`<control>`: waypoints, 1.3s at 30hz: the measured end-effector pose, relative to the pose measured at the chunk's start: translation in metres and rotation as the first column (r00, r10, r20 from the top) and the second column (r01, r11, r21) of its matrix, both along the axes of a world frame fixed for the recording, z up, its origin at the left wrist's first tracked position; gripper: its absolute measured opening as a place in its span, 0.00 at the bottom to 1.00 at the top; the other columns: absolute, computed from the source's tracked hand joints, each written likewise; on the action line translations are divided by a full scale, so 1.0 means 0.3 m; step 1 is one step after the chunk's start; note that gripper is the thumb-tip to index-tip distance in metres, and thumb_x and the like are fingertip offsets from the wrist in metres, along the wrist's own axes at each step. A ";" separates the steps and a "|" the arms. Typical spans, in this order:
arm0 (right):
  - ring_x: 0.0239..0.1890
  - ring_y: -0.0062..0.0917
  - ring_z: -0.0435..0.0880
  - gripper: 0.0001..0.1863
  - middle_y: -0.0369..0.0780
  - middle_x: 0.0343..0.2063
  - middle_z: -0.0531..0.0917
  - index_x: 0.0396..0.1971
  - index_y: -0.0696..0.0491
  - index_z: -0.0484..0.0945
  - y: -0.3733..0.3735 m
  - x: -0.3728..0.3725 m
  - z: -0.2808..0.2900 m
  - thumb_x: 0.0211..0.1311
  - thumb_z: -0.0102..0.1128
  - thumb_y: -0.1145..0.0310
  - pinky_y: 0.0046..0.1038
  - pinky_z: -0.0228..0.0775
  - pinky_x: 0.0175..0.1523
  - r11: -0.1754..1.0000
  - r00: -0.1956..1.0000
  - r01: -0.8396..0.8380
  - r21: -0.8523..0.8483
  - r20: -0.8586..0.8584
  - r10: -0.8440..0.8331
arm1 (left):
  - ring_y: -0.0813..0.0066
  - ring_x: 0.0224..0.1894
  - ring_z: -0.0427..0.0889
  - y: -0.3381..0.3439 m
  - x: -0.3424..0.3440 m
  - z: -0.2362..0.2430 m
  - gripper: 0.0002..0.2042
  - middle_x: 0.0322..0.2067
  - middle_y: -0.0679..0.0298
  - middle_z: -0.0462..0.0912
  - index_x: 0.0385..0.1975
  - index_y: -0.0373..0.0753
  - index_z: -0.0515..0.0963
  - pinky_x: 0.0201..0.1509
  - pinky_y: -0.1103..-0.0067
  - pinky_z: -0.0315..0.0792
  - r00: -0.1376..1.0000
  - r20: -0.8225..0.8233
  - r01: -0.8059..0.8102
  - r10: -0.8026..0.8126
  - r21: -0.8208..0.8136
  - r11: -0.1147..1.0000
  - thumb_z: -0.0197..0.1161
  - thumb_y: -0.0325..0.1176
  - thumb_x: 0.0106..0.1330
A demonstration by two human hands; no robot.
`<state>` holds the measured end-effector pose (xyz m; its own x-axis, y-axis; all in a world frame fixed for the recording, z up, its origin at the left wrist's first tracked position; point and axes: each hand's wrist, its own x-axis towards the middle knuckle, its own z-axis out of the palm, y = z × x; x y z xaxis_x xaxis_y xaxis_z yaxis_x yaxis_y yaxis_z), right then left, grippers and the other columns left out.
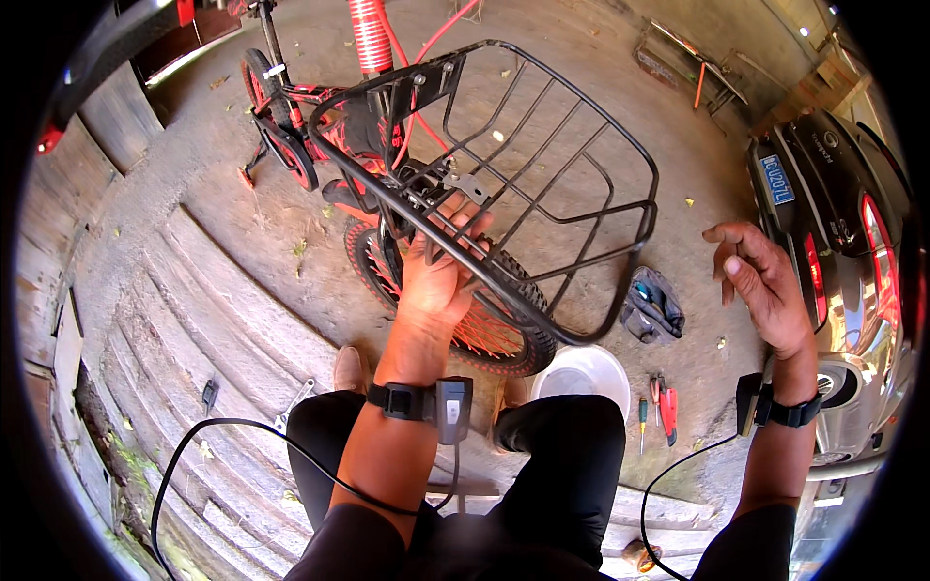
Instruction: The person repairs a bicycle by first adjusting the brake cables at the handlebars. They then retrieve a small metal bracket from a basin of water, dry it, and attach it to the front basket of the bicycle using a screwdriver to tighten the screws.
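Note:
A black wire bicycle basket [581,237] is at the front of a red and black bicycle [373,174], above its front wheel [480,329]. My left hand [441,266] reaches in under the basket's near rim, fingers closed at the metal bracket [472,186] by the basket's base. Basket bars partly cover those fingers, so their exact grip is not fully visible. Off to the right, clear of the basket, my right hand [765,276] is raised with bent fingers apart from the thumb. I see nothing held in it.
Below the basket stand a white bucket [584,373] and a grey open bag [654,305]. A screwdriver [642,424] and a red-handled tool [668,412] lie close by. A dark car [823,194] is at the right; ridged concrete [203,320] slopes at the left.

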<state>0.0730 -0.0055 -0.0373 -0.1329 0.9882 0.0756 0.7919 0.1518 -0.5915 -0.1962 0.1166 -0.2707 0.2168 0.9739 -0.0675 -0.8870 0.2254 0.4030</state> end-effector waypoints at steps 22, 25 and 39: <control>0.18 0.15 0.76 0.17 0.34 0.23 0.78 0.48 0.52 0.75 -0.720 0.265 -0.642 0.72 0.50 0.55 0.15 0.60 0.20 0.834 0.678 0.377 -0.402 -0.493 -0.545 | 0.76 0.40 0.81 -0.369 -0.647 0.054 0.17 0.42 0.64 0.82 0.55 0.38 0.71 0.38 0.82 0.69 0.681 -0.724 -0.228 0.111 -0.065 0.972 0.59 0.33 0.68; 0.15 0.16 0.74 0.21 0.34 0.21 0.77 0.46 0.52 0.76 -0.827 0.285 -0.790 0.69 0.52 0.49 0.16 0.57 0.18 0.783 0.631 0.423 -0.456 -0.472 -0.616 | 0.77 0.38 0.81 -0.435 -0.722 0.046 0.16 0.40 0.63 0.82 0.53 0.36 0.72 0.37 0.83 0.69 0.515 -0.853 -0.194 0.080 -0.025 0.981 0.59 0.33 0.68; 0.19 0.22 0.78 0.18 0.37 0.25 0.78 0.41 0.50 0.76 -1.259 0.232 -1.249 0.63 0.54 0.51 0.25 0.62 0.23 0.344 0.306 0.442 -0.829 -0.221 -0.926 | 0.75 0.37 0.81 -0.535 -0.741 0.029 0.18 0.42 0.61 0.82 0.54 0.36 0.74 0.39 0.80 0.70 -0.206 -0.973 0.023 0.103 0.100 0.995 0.57 0.35 0.66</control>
<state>0.1425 -0.3833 -0.4121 0.4595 0.4747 -0.7506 -0.1893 -0.7734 -0.6050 -0.4187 -0.0439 -0.2620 -0.0881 0.9911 -0.0994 0.5819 0.1322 0.8025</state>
